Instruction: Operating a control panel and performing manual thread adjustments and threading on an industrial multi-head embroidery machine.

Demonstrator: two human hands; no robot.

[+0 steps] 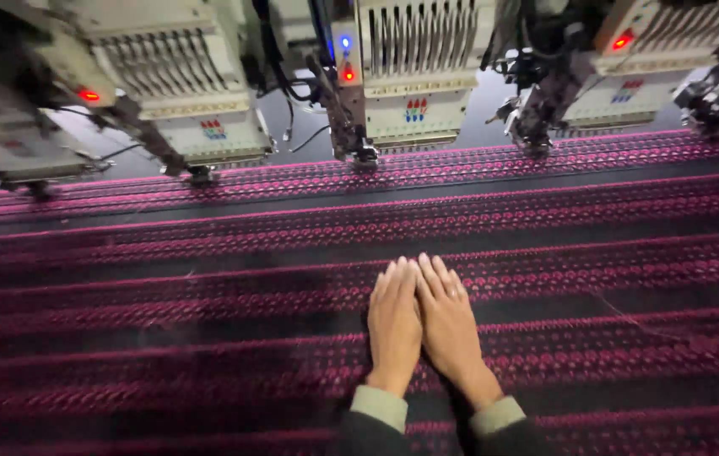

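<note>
Dark fabric (208,279) with pink embroidered bands carries left hand (393,325) and right hand (451,325), flat, fingers together, touching.

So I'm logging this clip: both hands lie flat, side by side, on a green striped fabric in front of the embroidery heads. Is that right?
Not quite. The head view shows the left hand and right hand flat, side by side, on a dark fabric striped with magenta embroidery, not green. The embroidery heads do stand beyond it.
</note>
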